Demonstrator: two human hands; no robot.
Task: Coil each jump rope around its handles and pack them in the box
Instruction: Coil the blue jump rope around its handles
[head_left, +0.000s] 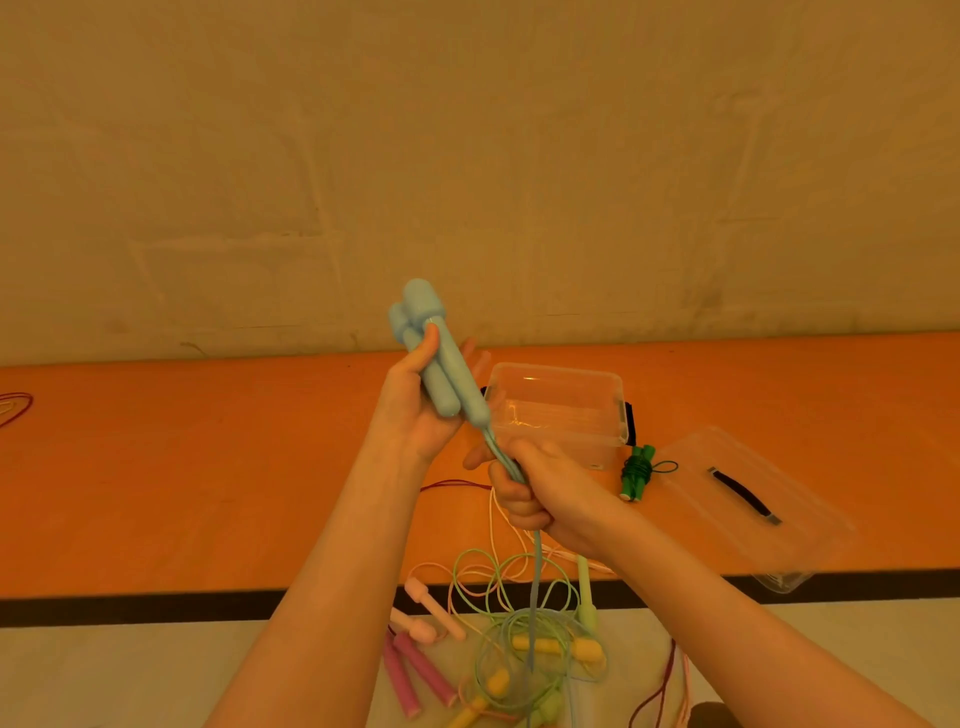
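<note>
Blue handles (441, 358) in left hand (415, 410), cord (535, 587) in right hand (540, 493).

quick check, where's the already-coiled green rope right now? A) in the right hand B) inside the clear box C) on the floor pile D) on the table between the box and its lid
D: the coiled green rope lies on the orange table, between the clear box and the lid, outside both.

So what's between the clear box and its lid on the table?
In the head view, a green jump rope, already coiled round its handles, lies on the orange table between the clear box and the lid.
</note>
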